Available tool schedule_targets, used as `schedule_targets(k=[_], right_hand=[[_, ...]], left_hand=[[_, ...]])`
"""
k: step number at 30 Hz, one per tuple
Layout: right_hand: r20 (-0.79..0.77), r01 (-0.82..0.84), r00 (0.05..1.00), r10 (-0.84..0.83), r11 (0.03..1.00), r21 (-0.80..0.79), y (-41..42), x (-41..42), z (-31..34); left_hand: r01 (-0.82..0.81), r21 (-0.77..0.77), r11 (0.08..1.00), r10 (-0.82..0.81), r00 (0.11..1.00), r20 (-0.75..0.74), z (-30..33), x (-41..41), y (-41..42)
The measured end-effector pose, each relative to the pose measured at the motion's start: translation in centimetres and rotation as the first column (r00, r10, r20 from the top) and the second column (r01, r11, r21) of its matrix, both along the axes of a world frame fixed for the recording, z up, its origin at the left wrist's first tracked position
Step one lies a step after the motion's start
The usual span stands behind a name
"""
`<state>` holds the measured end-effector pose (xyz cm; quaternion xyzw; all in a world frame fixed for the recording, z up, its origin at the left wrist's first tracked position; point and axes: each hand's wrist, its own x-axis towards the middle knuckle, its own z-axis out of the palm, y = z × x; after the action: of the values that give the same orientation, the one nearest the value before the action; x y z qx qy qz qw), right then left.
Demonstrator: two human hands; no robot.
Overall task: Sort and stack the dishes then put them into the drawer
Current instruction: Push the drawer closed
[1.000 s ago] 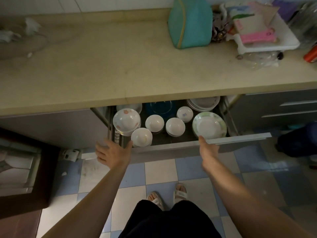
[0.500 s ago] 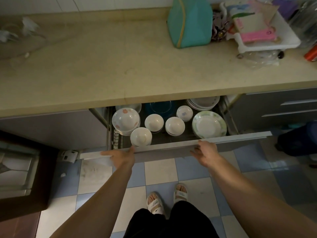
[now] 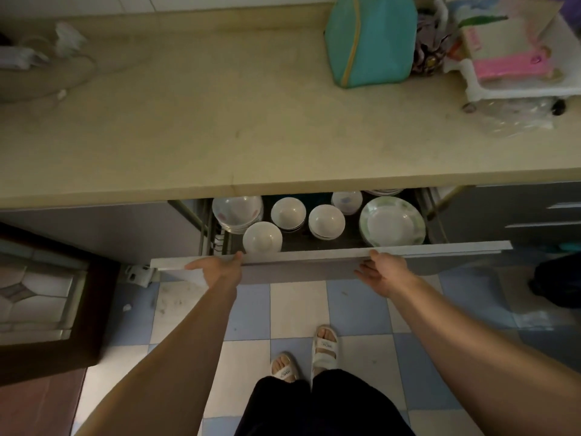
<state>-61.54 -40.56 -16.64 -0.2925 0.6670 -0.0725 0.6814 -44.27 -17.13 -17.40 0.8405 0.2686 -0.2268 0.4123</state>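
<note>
Since half a second ago my drawer (image 3: 330,262) has slid further under the counter (image 3: 251,121), hiding the rear dishes; bowls (image 3: 326,221) and plate (image 3: 391,221) sit inside. Left hand (image 3: 220,269) and right hand (image 3: 383,269) press its front, fingers straight.

The bowls (image 3: 326,221) and the plate (image 3: 392,221) look shiny and smooth. The desk (image 3: 220,121) is dull, speckled stone. The drawer (image 3: 314,262) front is smooth, matt grey. The floor (image 3: 298,309) tiles shine a little.

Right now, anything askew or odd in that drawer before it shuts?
Nothing stands out. Bowls and the green-rimmed plate sit upright in stacks inside the drawer, none tipped or broken. Left hand and right hand rest on its front.
</note>
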Motion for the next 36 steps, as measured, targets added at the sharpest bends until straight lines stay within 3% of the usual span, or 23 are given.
schedule_targets(k=[5,12,23,36], right_hand=[[0.029,-0.045,0.999,0.045,0.999,0.025,-2.2,1.8,-0.2],[0.115,-0.118,0.987,0.114,0.993,0.026,-5.1,3.9,-1.2],[0.214,-0.152,0.965,0.152,0.988,-0.015,-7.3,6.9,-2.4],[0.264,0.078,0.962,-0.066,0.996,-0.036,-5.4,10.4,-4.3]], left_hand=[[-0.067,-0.188,0.98,0.063,0.998,-0.028,-0.9,0.8,-1.6],[0.026,-0.373,0.927,-0.076,0.99,-0.12,-0.6,0.1,-7.7],[0.097,-0.398,0.912,-0.152,0.982,-0.111,-1.7,4.0,-9.2],[0.264,-0.481,0.836,-0.307,0.952,-0.012,-3.4,8.7,-7.4]])
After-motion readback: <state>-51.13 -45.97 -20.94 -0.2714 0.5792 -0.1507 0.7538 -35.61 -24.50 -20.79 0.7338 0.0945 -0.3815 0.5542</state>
